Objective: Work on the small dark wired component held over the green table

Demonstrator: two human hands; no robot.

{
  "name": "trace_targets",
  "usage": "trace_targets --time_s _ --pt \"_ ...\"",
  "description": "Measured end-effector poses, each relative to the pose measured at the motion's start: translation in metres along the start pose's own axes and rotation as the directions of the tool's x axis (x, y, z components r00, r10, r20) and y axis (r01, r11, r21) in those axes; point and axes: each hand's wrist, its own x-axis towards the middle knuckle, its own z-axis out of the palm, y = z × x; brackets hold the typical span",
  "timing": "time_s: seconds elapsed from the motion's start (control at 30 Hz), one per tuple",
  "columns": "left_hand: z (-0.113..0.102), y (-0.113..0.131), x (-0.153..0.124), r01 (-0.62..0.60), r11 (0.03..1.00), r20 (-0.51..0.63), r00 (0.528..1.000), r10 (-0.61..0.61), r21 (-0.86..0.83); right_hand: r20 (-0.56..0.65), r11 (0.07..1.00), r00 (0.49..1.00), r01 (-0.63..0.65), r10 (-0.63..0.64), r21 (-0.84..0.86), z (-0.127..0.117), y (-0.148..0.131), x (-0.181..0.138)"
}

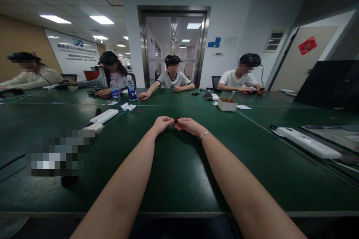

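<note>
Glossy green bench [182,179], smoothly surfaced, and over it a small black piece [176,120], shape unclear, is pinched between left hand [162,124] and right hand [190,125]; a shiny, rounded bracelet [205,133] is worn behind the latter.

Remotely, I count two wearer's hands [163,123], one dark piece [176,120], one bracelet [206,133], four people [174,80] opposite, two bottles [131,89], one box [227,105], two white strips [308,142] nearest me, one tabletop [179,168], one red poster [307,46].
</note>
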Motion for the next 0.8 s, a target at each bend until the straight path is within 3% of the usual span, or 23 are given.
trace_targets --time_s 0.8 --pt "0.0056 0.0032 0.002 0.004 0.998 0.003 1.0 -0.004 0.063 -0.008 1.0 1.0 -0.001 0.001 0.009 -0.0014 0.0029 0.0023"
